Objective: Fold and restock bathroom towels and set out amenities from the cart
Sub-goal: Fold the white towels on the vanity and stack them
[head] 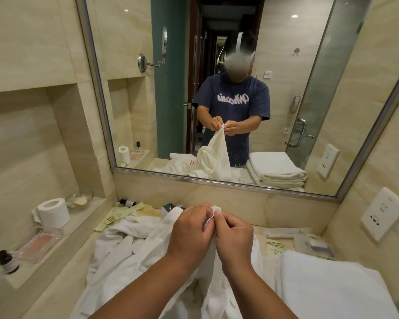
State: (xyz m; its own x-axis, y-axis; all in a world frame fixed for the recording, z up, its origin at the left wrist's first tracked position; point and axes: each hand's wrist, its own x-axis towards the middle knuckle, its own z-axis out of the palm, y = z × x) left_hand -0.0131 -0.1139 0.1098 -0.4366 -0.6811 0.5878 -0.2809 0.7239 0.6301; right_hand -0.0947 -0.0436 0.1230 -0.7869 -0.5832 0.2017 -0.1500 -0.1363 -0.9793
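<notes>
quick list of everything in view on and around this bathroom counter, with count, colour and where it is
held towel: one, white, lifted by a corner over the counter
loose towels: a heap, count unclear, white, counter middle
folded towels: one stack, white, counter right
toilet roll: one, white, left ledge
glass tray: one, clear with a pink tint, left ledge, nearer than the roll
glass dish: one, clear, left ledge, behind the roll
small bottles: two, dark, one at the ledge's near end, one lying at the counter's back
packets: several, pale yellow, counter back
wall socket: one, white, right wall
mirror: one, silver frame, behind the counter
left hand: pinch grip on the towel corner
right hand: pinch grip on the same corner
</notes>
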